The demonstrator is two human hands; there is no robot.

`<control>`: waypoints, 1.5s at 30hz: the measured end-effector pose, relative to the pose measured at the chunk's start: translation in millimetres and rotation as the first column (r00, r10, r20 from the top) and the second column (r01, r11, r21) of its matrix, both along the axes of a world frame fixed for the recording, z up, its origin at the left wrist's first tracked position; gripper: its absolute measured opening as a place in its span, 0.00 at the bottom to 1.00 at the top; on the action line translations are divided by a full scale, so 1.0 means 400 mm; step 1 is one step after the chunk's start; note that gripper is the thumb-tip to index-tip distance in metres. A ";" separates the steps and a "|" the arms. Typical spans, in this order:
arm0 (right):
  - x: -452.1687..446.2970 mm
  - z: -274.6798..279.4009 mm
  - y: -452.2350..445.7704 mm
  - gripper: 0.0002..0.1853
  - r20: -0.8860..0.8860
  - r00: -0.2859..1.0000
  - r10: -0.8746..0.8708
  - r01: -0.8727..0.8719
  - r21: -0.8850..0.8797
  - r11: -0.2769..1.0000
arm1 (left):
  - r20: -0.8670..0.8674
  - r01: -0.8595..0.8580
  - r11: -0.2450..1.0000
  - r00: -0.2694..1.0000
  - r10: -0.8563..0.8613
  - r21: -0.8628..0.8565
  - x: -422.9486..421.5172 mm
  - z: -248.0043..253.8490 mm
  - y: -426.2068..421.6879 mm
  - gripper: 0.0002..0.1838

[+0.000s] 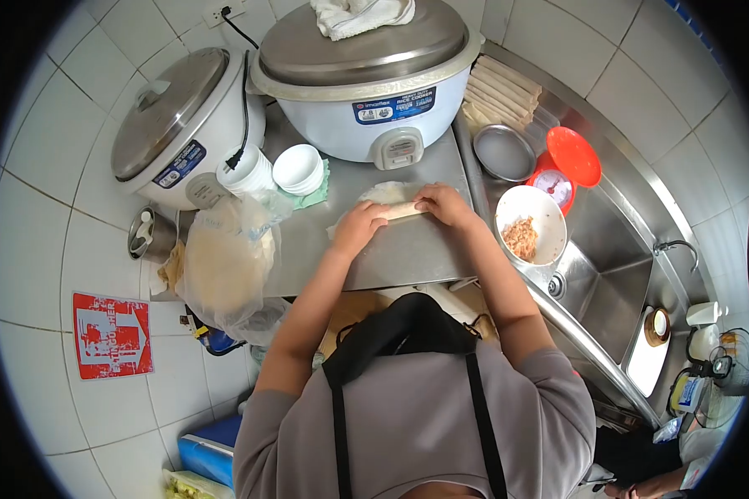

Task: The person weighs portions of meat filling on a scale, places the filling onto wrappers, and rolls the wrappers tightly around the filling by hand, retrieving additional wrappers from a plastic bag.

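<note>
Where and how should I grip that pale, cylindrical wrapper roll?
Probably by both ends, from the near side: the pale, cylindrical wrapper roll lies crosswise, long and slim, with the left hand and right hand at its ends.

Roll partly hidden; dial illegible

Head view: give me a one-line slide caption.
Left hand and right hand on a rolled wrapper atop a metal counter, before a large rice cooker.

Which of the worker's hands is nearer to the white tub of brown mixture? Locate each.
Right. The right hand is on the right end of the rolled wrapper, left of the white tub; the left hand is on the left end, farther away.
</note>
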State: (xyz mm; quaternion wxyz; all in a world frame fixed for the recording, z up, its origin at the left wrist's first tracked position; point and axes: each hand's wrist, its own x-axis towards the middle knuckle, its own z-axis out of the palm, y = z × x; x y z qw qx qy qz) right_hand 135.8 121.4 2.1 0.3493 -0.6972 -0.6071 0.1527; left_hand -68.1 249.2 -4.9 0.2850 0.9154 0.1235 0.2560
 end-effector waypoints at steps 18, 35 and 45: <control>-0.183 0.031 -0.080 0.09 0.291 0.956 0.030 -0.040 0.030 0.999 | -0.155 0.149 0.955 0.969 -0.193 -0.258 -0.069 0.028 -0.036 0.20; -0.218 -0.002 -0.087 0.11 0.293 0.956 -0.029 -0.008 0.124 0.992 | 0.013 0.043 0.986 0.999 -0.046 0.160 -0.087 0.017 -0.073 0.20; -0.194 0.023 -0.045 0.09 0.230 0.973 -0.032 -0.010 0.182 0.983 | -0.046 0.044 0.999 0.998 -0.043 0.029 -0.065 -0.005 -0.068 0.17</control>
